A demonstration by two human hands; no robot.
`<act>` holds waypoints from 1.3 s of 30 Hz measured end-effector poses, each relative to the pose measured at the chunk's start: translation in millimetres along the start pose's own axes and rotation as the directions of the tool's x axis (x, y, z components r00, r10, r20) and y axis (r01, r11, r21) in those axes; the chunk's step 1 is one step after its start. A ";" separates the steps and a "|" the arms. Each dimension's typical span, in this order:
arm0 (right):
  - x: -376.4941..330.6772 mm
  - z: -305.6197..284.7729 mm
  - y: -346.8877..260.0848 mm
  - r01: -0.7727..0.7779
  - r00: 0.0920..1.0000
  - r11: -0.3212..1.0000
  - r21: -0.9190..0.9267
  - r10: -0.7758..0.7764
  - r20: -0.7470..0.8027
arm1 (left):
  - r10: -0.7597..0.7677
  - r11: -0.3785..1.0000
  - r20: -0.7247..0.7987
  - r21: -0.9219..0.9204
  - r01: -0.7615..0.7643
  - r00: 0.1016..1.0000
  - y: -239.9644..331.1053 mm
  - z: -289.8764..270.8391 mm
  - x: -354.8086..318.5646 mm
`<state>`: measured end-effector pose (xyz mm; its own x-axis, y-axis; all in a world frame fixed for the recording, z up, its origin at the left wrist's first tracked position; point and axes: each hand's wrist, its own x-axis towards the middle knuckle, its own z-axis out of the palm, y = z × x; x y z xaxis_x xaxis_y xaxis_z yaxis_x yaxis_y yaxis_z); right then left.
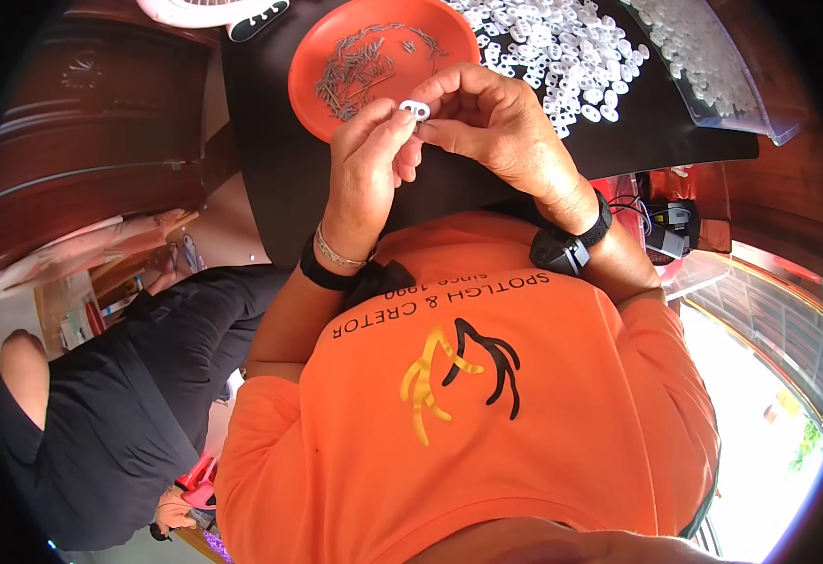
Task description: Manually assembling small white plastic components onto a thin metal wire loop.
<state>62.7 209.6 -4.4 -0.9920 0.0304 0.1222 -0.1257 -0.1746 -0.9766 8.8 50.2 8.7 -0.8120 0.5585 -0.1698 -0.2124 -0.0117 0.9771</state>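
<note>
Between the thumb and fingers of my left hand [366, 160] is a small white oval plastic piece with two holes [415, 108]. My right hand [501, 127] comes close to it from the right. Its thumb and forefinger are pinched at the piece's lower edge, and what they hold, if anything, is too small to tell. Just beyond my hands stands an orange-red bowl [303, 70] with many small grey metal screws or pins [350, 70] in it. Right of the bowl, a loose heap of similar white pieces [562, 56] is spread out.
The black table [275, 179] carries the bowl and heap. A clear plastic bin [759, 117] with more white pieces stands at the far right. Black devices with cables [670, 221] are beyond the table's right edge. A person in dark clothing [139, 376] is close on my left.
</note>
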 end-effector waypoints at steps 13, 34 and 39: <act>5.5 14.8 -3.4 0.361 0.889 0.645 -0.674 -0.455 0.041 | 0.091 0.993 -0.124 -0.058 -0.099 0.988 -4.3 1.6 -0.7; 3.5 21.0 -4.5 0.399 0.885 0.691 -0.603 -0.462 0.056 | 0.228 0.970 -0.168 0.120 -0.209 0.959 -5.5 4.7 -9.8; 2.3 12.2 -13.0 0.367 0.909 0.724 -0.584 -0.413 0.058 | 0.243 0.968 -0.109 0.096 -0.233 0.964 -6.9 0.4 -2.6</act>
<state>62.0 200.0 10.7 -0.8502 0.0425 0.5247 -0.4498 0.4592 -0.7660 12.6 49.2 2.4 -0.8936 0.4449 0.0597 0.0360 -0.0616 0.9975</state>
